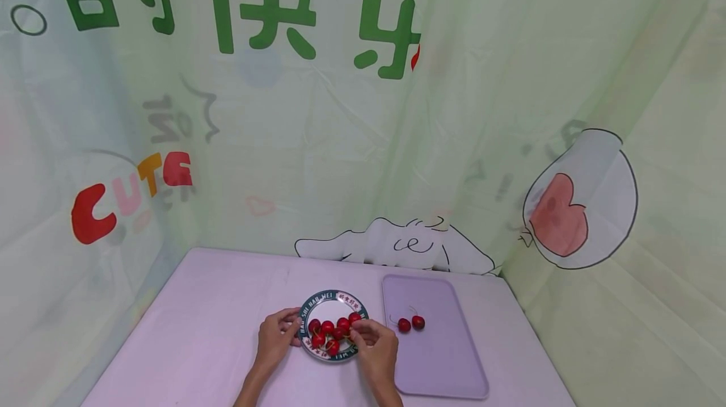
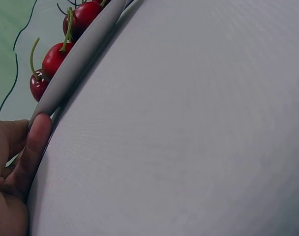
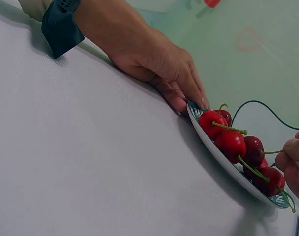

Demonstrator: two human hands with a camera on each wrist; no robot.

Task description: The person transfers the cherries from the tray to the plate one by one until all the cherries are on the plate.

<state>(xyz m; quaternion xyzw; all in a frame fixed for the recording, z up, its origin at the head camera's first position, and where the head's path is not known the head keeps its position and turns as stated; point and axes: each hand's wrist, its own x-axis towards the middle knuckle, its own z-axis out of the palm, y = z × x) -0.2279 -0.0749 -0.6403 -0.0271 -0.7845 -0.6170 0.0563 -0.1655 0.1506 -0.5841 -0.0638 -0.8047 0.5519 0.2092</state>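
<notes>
A round plate [image 1: 319, 298] with a patterned dark green rim holds several red cherries [image 1: 327, 327] with green stems. My left hand [image 1: 275, 335] grips the plate's left rim between thumb and fingers; in the left wrist view a fingertip [image 2: 40, 125] lies against the rim's underside. Over the plate's right side, my right hand [image 1: 377, 351] pinches the stem of a dark red cherry [image 3: 254, 151]. That cherry sits among the others in the right wrist view. Two more cherries [image 1: 418, 322] lie on a purple tray [image 1: 439, 366] to the right.
The table [image 1: 227, 306] has a pale cover. A printed curtain [image 1: 283, 161] with lettering and drawings hangs behind it and along both sides. The tray stands close beside my right hand, its long side running away from me.
</notes>
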